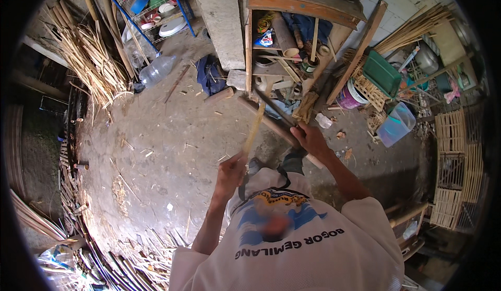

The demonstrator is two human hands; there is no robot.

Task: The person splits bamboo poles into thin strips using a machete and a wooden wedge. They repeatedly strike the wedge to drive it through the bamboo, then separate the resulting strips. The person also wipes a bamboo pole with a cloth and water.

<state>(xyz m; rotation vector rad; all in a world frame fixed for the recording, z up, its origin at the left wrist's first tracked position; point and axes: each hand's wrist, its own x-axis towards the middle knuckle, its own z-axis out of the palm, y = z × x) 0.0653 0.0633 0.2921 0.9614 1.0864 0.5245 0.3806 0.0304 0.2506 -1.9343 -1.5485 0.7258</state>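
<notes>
My left hand (230, 173) is closed round the lower end of a pale bamboo strip (255, 122), which points up and away from me. In my right hand (312, 138) is a long dark-bladed knife (275, 107), its blade slanting up to the left toward the strip's far part. Blade and strip come close or cross near the far end; whether they touch I cannot tell. Under the knife a round wooden pole (282, 129) lies slantwise, running from near the cabinet back toward my legs. The knife's handle is mostly hidden in my fingers.
A wooden cabinet (305, 3) with cluttered shelves stands ahead, beside a concrete pillar (219, 22). Bundled bamboo strips (86, 56) lean at the far left near a plastic bottle (156, 71). On the right are a green basin (382, 71) and a clear bluish container (396, 125). Shavings litter the floor.
</notes>
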